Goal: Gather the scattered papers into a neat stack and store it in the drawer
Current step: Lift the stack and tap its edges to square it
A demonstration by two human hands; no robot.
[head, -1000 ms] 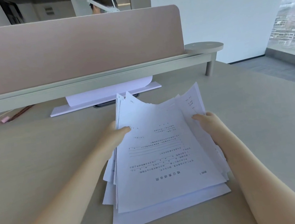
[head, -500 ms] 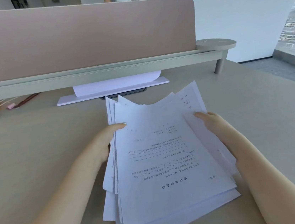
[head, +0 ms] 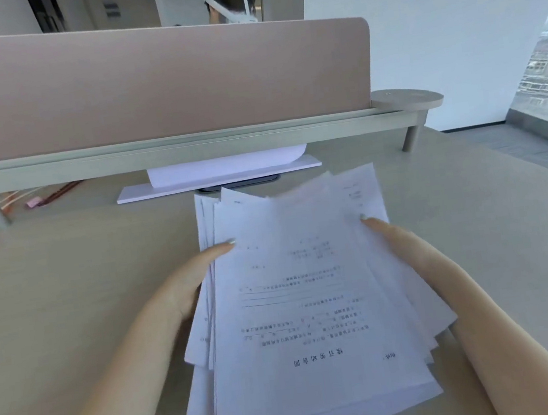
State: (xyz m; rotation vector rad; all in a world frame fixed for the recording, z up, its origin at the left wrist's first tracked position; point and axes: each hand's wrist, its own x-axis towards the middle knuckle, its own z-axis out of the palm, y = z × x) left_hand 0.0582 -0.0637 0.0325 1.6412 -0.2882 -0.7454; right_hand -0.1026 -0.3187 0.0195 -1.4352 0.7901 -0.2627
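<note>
Papers (head: pixel 312 306), an uneven fanned stack on the desk (head: pixel 70 301), lie between both hands. Left hand (head: pixel 189 286) grasps the stack's edge at nine o'clock, right hand (head: pixel 405 246) at three o'clock; fingers beneath are hidden. At twelve o'clock stands a divider panel (head: pixel 161 86).

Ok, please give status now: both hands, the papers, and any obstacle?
Left hand and right hand grip the paper pile by its sides. Sheets uneven, not squared. No drawer in view. Desk around pile unobstructed.
</note>
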